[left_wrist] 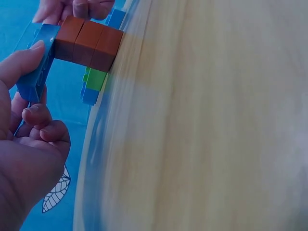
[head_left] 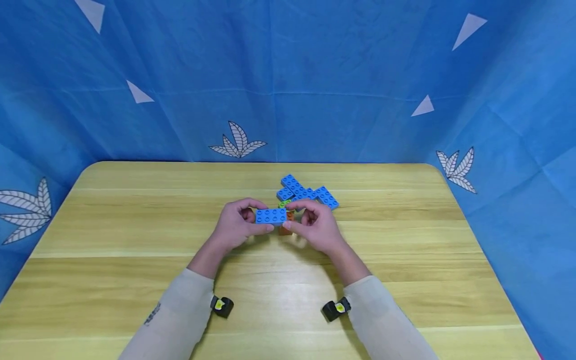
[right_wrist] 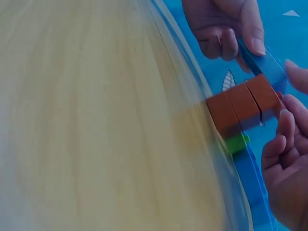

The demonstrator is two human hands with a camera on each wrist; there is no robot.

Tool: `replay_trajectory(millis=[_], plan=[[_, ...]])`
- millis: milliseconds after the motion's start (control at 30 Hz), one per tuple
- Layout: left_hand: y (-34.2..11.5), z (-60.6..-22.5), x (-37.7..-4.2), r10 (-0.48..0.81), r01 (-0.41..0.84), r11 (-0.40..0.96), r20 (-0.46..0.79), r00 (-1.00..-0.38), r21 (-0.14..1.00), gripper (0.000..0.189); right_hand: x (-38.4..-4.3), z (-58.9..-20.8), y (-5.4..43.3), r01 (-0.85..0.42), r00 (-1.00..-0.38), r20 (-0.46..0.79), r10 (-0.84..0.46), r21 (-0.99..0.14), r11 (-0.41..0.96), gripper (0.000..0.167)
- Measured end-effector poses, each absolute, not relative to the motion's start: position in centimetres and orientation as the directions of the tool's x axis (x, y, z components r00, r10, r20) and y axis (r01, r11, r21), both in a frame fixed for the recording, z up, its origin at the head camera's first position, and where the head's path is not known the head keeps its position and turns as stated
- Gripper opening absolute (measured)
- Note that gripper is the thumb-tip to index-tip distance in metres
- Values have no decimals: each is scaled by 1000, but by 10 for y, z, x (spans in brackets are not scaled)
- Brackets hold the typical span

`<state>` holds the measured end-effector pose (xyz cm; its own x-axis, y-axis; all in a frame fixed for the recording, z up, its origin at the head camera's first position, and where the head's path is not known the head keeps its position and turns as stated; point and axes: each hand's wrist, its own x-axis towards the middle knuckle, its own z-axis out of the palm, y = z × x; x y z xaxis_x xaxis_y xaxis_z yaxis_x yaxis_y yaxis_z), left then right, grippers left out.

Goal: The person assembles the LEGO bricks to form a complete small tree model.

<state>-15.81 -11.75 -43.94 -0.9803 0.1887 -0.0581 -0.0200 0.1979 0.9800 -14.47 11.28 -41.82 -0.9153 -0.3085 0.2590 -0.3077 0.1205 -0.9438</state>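
Note:
A long blue building brick (head_left: 271, 216), with two rows of studs on top, is held level between both hands. My left hand (head_left: 234, 225) pinches its left part, the thumb on the near side and a finger on the far side. At the brick's right end, my right hand (head_left: 320, 227) grips with thumb and index finger. Beneath that end stands an upright stack of three brown bricks (left_wrist: 89, 43). The blue brick sits over the top of this stack and juts out to the left. Whether it is fully pressed on, I cannot tell.
Behind the stack lie a green brick (head_left: 284, 204) and several blue bricks (head_left: 294, 187), with another blue brick (head_left: 327, 197) to the right. They rest on a wooden table (head_left: 135, 225). A blue patterned cloth (head_left: 315, 75) hangs behind the table and at its sides.

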Motion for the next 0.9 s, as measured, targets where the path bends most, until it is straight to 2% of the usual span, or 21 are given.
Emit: replay_trajectory(millis=[167, 300, 467, 633, 900], plan=[[-119, -439, -159, 186, -28, 200, -65, -980, 979, 38, -146, -416, 124, -286, -948, 260, -181, -949, 135, 22], [-119, -438, -158, 188, -32, 192, -69, -980, 981, 38, -154, -431, 137, -238, -970, 242, -11, -940, 246, 25], [-120, -438, -158, 188, -34, 198, -72, -980, 980, 38, -168, -455, 152, -179, -956, 254, 150, -904, 388, 34], [-120, -438, -159, 184, -32, 209, -72, -980, 977, 39, -172, -457, 158, -67, -954, 198, 227, -875, 480, 44], [-120, -440, -160, 178, -41, 216, -81, -981, 976, 39, -174, -460, 161, 103, -958, 68, 277, -822, 560, 48]])
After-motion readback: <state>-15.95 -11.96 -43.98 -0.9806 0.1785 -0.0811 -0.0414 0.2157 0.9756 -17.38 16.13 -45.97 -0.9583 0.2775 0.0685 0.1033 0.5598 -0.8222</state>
